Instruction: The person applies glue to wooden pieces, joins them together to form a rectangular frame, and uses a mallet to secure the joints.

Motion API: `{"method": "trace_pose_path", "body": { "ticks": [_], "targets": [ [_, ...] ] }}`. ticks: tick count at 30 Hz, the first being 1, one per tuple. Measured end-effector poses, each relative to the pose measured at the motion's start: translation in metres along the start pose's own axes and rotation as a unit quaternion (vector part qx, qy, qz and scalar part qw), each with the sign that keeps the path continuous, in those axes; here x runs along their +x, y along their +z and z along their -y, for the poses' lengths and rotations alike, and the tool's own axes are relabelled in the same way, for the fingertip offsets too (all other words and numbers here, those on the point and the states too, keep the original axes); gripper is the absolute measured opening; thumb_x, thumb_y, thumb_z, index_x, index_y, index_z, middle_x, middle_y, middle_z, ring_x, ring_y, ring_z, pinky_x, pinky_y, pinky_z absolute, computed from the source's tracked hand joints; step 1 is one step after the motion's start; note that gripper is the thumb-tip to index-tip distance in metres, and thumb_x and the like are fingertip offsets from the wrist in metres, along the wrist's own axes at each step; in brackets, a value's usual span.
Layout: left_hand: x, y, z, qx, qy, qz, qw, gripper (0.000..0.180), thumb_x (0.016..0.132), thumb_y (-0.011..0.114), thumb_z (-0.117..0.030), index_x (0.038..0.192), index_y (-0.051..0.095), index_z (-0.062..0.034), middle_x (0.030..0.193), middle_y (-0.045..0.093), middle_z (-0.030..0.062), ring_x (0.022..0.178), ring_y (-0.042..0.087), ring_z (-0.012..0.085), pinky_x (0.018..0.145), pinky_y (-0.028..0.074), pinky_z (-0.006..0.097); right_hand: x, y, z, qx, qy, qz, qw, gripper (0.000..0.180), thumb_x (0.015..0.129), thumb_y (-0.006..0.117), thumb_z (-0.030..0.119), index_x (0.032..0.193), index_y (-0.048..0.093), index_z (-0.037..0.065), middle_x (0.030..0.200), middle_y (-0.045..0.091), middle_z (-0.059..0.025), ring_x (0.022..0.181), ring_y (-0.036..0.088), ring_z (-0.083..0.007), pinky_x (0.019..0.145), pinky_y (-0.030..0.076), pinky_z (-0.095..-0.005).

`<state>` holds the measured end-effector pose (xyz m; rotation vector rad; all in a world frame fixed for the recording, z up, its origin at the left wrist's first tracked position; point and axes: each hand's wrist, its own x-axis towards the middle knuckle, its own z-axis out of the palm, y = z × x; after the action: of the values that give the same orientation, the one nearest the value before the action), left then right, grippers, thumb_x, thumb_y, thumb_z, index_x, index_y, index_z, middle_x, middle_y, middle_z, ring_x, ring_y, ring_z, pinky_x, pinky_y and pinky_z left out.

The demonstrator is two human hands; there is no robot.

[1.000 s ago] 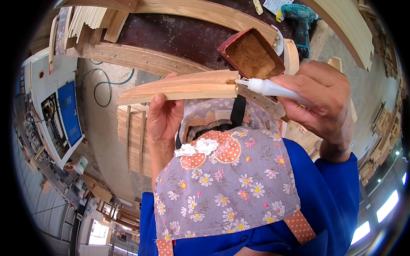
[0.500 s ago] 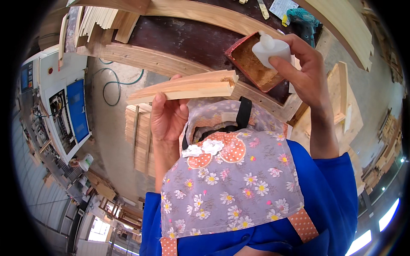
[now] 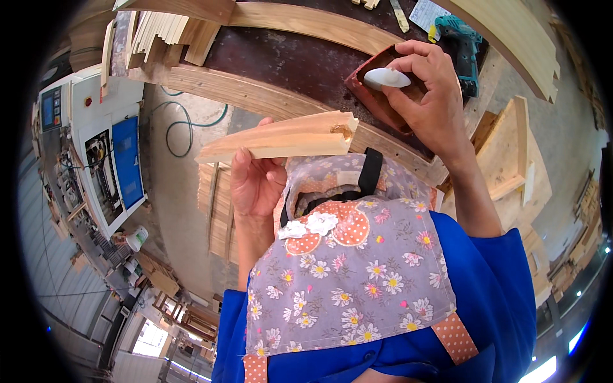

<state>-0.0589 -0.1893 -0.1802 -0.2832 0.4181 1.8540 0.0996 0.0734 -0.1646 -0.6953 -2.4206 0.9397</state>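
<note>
Fingers and thumb of the left hand [image 3: 258,188] grip the wood [image 3: 274,137] from below near its middle, thumb on the near side, fingertips showing over the far edge. It is held up in front of the bench, nearly level, its right end notched, with a brown patch [image 3: 343,131] there. Right hand [image 3: 431,96] is closed around the bottle [image 3: 386,78] at the mouth of the box [image 3: 367,99]; whether the two touch is hard to tell.

The wood looks light, stiff and unlikely to slip; its middle seems the sound hold, leaving free the notched end, probably the most fragile part. The bottle seems light and soft-walled, so a gentle hold round its body should do.

On the bench [image 3: 281,57], with its dark, scuffed top, thin strips [image 3: 156,30] sit at far left, a beam [image 3: 242,92] runs along the near edge, and rightward come the box, a paper [image 3: 426,14] and a drill [image 3: 466,48].

Around it, a white machine with a blue door [image 3: 128,166] stands at left, then a green hose [image 3: 168,135] curls on the grey floor [image 3: 182,217].
</note>
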Motion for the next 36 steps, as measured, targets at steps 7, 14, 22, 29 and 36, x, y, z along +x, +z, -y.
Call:
{"method": "trace_pose_path", "body": {
  "ticks": [7,14,22,29,36],
  "targets": [
    [-0.002,0.005,0.002,0.028,0.02,0.034,0.999,0.052,0.091,0.06,-0.018,0.137,0.041,-0.007,0.143,0.042,0.0096,0.12,0.051,0.0171,0.068,0.05,0.026,-0.002,0.003,0.0,-0.037,0.007,-0.04,0.999,0.031,0.065,0.076,0.009,0.094,0.063,0.008,0.114,0.055,-0.0108,0.101,0.052,-0.0293,0.088,0.042,-0.0384],
    [-0.001,0.01,0.003,0.052,0.009,0.027,0.998,0.056,0.089,0.062,-0.017,0.139,0.037,-0.0047,0.142,0.044,0.0087,0.118,0.053,0.0147,0.067,0.048,0.025,-0.004,0.003,-0.009,0.032,0.028,-0.006,0.999,0.035,0.069,0.075,0.01,0.101,0.06,0.007,0.106,0.06,-0.0109,0.099,0.055,-0.0288,0.087,0.043,-0.0372],
    [-0.001,0.005,0.005,0.015,0.014,0.019,1.0,0.054,0.089,0.062,-0.017,0.137,0.04,-0.0057,0.14,0.047,0.0088,0.117,0.054,0.0158,0.068,0.051,0.026,-0.007,0.001,-0.006,0.168,0.157,0.034,0.973,0.054,0.071,0.076,0.01,0.119,0.053,0.004,0.112,0.06,-0.0104,0.107,0.057,-0.0234,0.093,0.044,-0.0336],
    [-0.002,0.003,0.008,-0.026,0.02,0.013,0.999,0.047,0.088,0.064,-0.019,0.132,0.048,-0.008,0.139,0.047,0.0074,0.121,0.052,0.0176,0.07,0.053,0.026,-0.017,-0.009,-0.022,0.194,0.155,0.049,0.967,0.078,0.068,0.079,0.012,0.136,0.042,0.006,0.126,0.054,-0.0127,0.117,0.052,-0.0227,0.101,0.038,-0.0338],
    [-0.003,0.002,0.007,-0.048,0.005,-0.002,0.999,0.053,0.088,0.064,-0.022,0.135,0.045,-0.0076,0.138,0.048,0.0069,0.121,0.051,0.0178,0.07,0.054,0.025,-0.034,-0.032,-0.024,0.196,0.2,-0.036,0.959,0.074,0.072,0.078,0.016,0.136,0.043,0.005,0.127,0.054,-0.0129,0.121,0.05,-0.0218,0.106,0.034,-0.0366]
  ]
}}
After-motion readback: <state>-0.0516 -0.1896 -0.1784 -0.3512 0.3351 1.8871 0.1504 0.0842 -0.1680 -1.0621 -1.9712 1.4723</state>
